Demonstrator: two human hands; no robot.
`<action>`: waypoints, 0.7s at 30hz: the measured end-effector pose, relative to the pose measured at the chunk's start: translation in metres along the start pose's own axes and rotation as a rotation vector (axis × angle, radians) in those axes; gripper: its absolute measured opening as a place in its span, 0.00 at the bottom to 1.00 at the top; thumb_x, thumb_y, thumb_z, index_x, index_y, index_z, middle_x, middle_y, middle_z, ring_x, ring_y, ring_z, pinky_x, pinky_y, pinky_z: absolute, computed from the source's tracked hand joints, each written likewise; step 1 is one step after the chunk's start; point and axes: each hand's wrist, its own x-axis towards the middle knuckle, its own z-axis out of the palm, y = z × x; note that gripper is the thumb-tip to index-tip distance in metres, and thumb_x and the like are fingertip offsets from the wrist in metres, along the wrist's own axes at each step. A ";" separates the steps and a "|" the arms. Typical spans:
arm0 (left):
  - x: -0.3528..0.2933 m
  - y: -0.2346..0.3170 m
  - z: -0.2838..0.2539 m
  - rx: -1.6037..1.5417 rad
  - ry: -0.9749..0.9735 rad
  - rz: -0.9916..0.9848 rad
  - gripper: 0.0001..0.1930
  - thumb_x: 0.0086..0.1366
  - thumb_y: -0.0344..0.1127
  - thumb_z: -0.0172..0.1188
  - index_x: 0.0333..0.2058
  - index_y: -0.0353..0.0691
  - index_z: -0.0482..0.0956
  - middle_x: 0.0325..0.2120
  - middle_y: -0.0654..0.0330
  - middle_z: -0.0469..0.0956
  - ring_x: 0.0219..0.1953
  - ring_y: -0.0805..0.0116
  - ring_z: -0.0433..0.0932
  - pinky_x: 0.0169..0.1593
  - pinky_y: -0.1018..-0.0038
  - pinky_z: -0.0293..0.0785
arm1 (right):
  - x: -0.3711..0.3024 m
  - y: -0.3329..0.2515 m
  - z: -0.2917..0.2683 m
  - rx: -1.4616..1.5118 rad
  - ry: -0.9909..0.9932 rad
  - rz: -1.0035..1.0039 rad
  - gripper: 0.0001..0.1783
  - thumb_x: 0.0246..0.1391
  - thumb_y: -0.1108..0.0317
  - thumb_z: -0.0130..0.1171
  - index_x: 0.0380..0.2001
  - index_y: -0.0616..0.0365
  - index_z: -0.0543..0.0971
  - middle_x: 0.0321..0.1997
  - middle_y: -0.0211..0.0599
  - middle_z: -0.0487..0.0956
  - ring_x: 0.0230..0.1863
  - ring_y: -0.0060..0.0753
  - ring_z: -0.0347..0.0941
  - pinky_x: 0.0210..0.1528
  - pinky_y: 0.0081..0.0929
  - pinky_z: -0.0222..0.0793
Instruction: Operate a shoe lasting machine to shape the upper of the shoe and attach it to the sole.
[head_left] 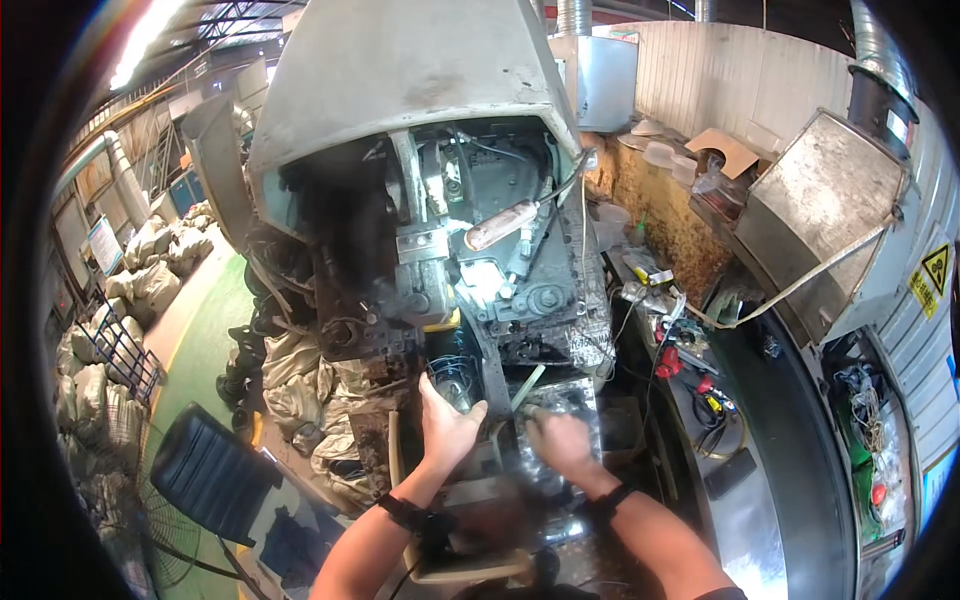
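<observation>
From where I stand, the person's left hand [450, 430] spreads thumb and fingers around the near end of a dark, rounded piece [455, 378] in the grimy machine's [545, 300] central gap; I cannot tell how firmly it grips. The right hand [562, 440] curls beside a pale green strip [528, 387]; whether it pinches anything is hidden. A yellow warning label [931, 281] with a black triangle marks the right wall [925, 200].
</observation>
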 end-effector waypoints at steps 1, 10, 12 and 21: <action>0.000 0.000 0.000 0.011 0.007 0.010 0.54 0.52 0.33 0.76 0.69 0.31 0.46 0.55 0.41 0.73 0.56 0.52 0.75 0.61 0.62 0.69 | 0.000 0.000 0.000 0.010 0.012 -0.007 0.12 0.58 0.59 0.61 0.41 0.48 0.85 0.22 0.48 0.82 0.23 0.54 0.81 0.30 0.48 0.79; 0.003 0.010 -0.007 -0.075 -0.108 -0.093 0.56 0.53 0.36 0.75 0.69 0.26 0.43 0.62 0.34 0.64 0.64 0.41 0.67 0.67 0.57 0.63 | 0.001 0.000 0.000 -0.025 -0.008 0.014 0.11 0.59 0.58 0.61 0.40 0.49 0.85 0.21 0.49 0.81 0.23 0.55 0.80 0.30 0.48 0.78; 0.002 0.011 -0.006 -0.069 -0.109 -0.100 0.55 0.53 0.36 0.75 0.69 0.26 0.43 0.62 0.34 0.64 0.64 0.41 0.67 0.67 0.57 0.63 | 0.001 0.001 0.000 -0.024 -0.009 0.015 0.11 0.58 0.58 0.61 0.40 0.49 0.85 0.21 0.50 0.81 0.23 0.55 0.80 0.30 0.49 0.78; -0.002 0.004 -0.005 -0.015 -0.039 -0.011 0.54 0.52 0.34 0.75 0.69 0.27 0.45 0.56 0.39 0.70 0.58 0.47 0.72 0.62 0.60 0.68 | -0.002 -0.002 -0.002 -0.010 0.007 0.027 0.11 0.57 0.59 0.62 0.38 0.51 0.85 0.21 0.52 0.81 0.24 0.58 0.80 0.31 0.50 0.78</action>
